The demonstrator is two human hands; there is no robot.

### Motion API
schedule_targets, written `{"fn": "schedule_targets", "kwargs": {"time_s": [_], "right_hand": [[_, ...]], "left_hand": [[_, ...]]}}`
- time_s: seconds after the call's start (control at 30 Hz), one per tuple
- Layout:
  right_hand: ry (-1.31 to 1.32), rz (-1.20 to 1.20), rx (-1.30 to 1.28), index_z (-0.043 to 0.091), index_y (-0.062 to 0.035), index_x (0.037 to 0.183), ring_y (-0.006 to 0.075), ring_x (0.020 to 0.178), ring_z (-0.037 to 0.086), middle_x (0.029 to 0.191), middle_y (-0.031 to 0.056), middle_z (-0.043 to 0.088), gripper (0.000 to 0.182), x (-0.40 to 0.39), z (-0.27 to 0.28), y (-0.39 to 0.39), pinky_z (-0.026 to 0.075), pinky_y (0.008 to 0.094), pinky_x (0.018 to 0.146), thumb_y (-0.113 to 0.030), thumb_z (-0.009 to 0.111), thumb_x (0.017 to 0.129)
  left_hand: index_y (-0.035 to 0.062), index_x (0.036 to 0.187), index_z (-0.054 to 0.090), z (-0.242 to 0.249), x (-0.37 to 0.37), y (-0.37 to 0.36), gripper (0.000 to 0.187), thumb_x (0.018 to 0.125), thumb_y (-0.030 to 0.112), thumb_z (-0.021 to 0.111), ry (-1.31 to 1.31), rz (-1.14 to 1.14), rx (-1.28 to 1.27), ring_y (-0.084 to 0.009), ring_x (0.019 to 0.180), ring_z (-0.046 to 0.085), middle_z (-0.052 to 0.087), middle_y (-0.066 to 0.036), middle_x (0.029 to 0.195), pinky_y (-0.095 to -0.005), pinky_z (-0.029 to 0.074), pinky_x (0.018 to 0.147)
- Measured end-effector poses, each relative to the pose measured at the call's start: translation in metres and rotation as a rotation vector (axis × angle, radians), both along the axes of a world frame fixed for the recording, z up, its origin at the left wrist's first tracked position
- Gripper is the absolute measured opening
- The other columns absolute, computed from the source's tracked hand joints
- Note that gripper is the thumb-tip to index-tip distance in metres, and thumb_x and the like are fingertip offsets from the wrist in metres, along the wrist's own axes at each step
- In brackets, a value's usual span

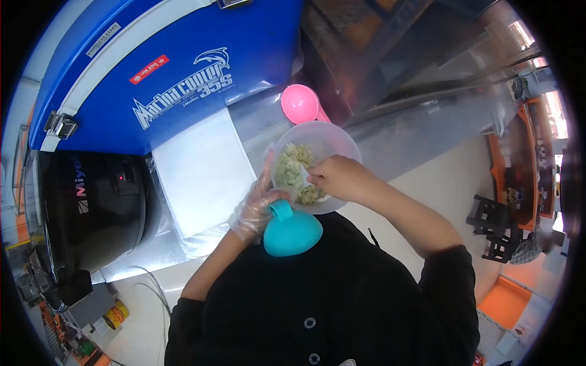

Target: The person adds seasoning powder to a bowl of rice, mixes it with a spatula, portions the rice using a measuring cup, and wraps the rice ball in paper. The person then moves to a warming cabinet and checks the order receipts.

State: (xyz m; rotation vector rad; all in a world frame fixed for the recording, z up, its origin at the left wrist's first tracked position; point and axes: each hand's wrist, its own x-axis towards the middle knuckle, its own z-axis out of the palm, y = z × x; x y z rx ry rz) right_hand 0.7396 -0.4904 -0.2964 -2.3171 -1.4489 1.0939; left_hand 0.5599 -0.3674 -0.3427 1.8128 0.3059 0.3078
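Bowl (342,143), round translucent plastic holding pale, lumpy food (293,168), mouth tilted toward the viewer. Left of bowl: left hand (256,207), in a clear crinkled glove, fingers spread against its rim, pinning a smooth turquoise scoop (293,232). Inside bowl: bare right hand (339,177), fingers pinched together on food.

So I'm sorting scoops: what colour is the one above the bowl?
Pink scoop, clearest in the head view, just above the bowl.

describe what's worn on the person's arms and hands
The left hand wears a loose, clear, crinkled plastic glove; the right hand is bare. Both forearms are uncovered, with black sleeves pushed up near the elbows. No watch or rings show.
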Motion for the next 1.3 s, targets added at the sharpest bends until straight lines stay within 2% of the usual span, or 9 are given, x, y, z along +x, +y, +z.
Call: {"fn": "schedule_targets", "kwargs": {"time_s": [0.1, 0.27, 0.33, 0.4, 0.5, 0.63, 0.7, 0.8, 1.3], "right_hand": [[0.032, -0.057, 0.088, 0.068, -0.0088, 0.087, 0.0317, 0.082, 0.062, 0.083, 0.0140, 0.065, 0.025, -0.001, 0.002, -0.005, 0.048, 0.0433, 0.073, -0.028, 0.054, 0.087], [0.019, -0.079, 0.074, 0.068, -0.0098, 0.093, 0.0309, 0.084, 0.062, 0.084, 0.0131, 0.065, 0.024, 0.001, 0.020, -0.006, 0.048, 0.0423, 0.074, -0.028, 0.054, 0.087], [0.023, -0.130, 0.119, 0.068, -0.0108, 0.097, 0.0310, 0.084, 0.062, 0.086, 0.0131, 0.066, 0.025, 0.003, 0.025, -0.009, 0.048, 0.0412, 0.075, -0.029, 0.055, 0.087], [0.041, -0.198, 0.230, 0.068, -0.0119, 0.102, 0.0313, 0.085, 0.062, 0.088, 0.0135, 0.066, 0.027, 0.007, 0.030, -0.017, 0.048, 0.0399, 0.076, -0.030, 0.055, 0.087], [0.034, -0.257, 0.238, 0.067, -0.0120, 0.108, 0.0321, 0.085, 0.062, 0.090, 0.0157, 0.065, 0.030, 0.020, 0.038, -0.026, 0.048, 0.0375, 0.077, -0.030, 0.056, 0.086], [0.152, -0.337, 0.262, 0.065, -0.0082, 0.111, 0.0291, 0.079, 0.064, 0.084, 0.0177, 0.065, 0.031, 0.037, 0.033, -0.042, 0.047, 0.0343, 0.073, -0.025, 0.059, 0.086], [0.197, -0.347, 0.256, 0.063, -0.0060, 0.113, 0.0239, 0.074, 0.064, 0.080, 0.0178, 0.065, 0.032, 0.042, 0.033, -0.049, 0.046, 0.0316, 0.071, -0.022, 0.059, 0.085], [0.308, -0.421, 0.185, 0.063, -0.0030, 0.112, 0.0138, 0.069, 0.060, 0.075, 0.0162, 0.065, 0.031, 0.048, 0.035, -0.054, 0.045, 0.0282, 0.068, -0.020, 0.059, 0.086], [0.223, -0.262, 0.190, 0.063, -0.0020, 0.112, 0.0058, 0.066, 0.050, 0.071, 0.0086, 0.063, 0.030, 0.061, 0.080, -0.051, 0.042, 0.0252, 0.062, -0.019, 0.060, 0.086]], "left_hand": [[0.0094, 0.125, 0.054, -0.010, 0.000, 0.002, 0.060, 0.070, -0.009, 0.067, -0.041, -0.018, 0.017, -0.0272, 0.133, 0.034, 0.012, -0.016, 0.153, -0.0289, 0.038, 0.100], [0.0104, 0.129, 0.051, -0.022, 0.000, 0.012, 0.061, 0.072, -0.008, 0.065, -0.234, -0.067, 0.247, -0.0259, 0.138, 0.026, 0.009, -0.014, 0.154, -0.0334, 0.038, 0.102], [0.0111, 0.128, 0.052, -0.009, 0.001, 0.012, 0.060, 0.072, -0.007, 0.065, -0.252, 0.065, -0.002, -0.0258, 0.138, 0.025, 0.013, -0.014, 0.153, -0.0356, 0.038, 0.102], [0.0117, 0.124, 0.055, 0.010, -0.003, 0.001, 0.056, 0.072, -0.004, 0.067, -0.155, 0.357, -0.703, -0.0266, 0.138, 0.025, 0.018, -0.015, 0.152, -0.0379, 0.039, 0.102], [0.0122, 0.125, 0.051, -0.014, -0.028, 0.026, 0.060, 0.070, 0.002, 0.072, -0.239, 0.275, 0.330, -0.0260, 0.132, 0.037, 0.040, -0.015, 0.142, -0.0347, 0.046, 0.095], [0.0092, 0.125, 0.044, -0.010, -0.058, 0.040, 0.059, 0.073, 0.010, 0.070, 0.307, 0.457, -0.167, -0.0209, 0.094, 0.056, 0.059, -0.009, 0.102, -0.0269, 0.049, 0.072], [0.0076, 0.124, 0.041, 0.041, -0.049, 0.031, 0.054, 0.076, 0.011, 0.066, 0.317, 0.591, -0.592, -0.0150, 0.069, 0.055, 0.057, -0.005, 0.080, -0.0247, 0.045, 0.060], [0.0088, 0.124, 0.043, 0.079, -0.034, 0.017, 0.042, 0.084, 0.015, 0.057, 0.242, 0.590, -0.617, -0.0083, 0.057, 0.042, 0.048, -0.001, 0.075, -0.0240, 0.039, 0.052], [0.0080, 0.117, 0.044, 0.102, -0.017, 0.013, 0.030, 0.088, 0.010, 0.050, 0.155, 0.338, -1.117, -0.0061, 0.056, 0.038, 0.045, -0.001, 0.083, -0.0195, 0.036, 0.049]]}}
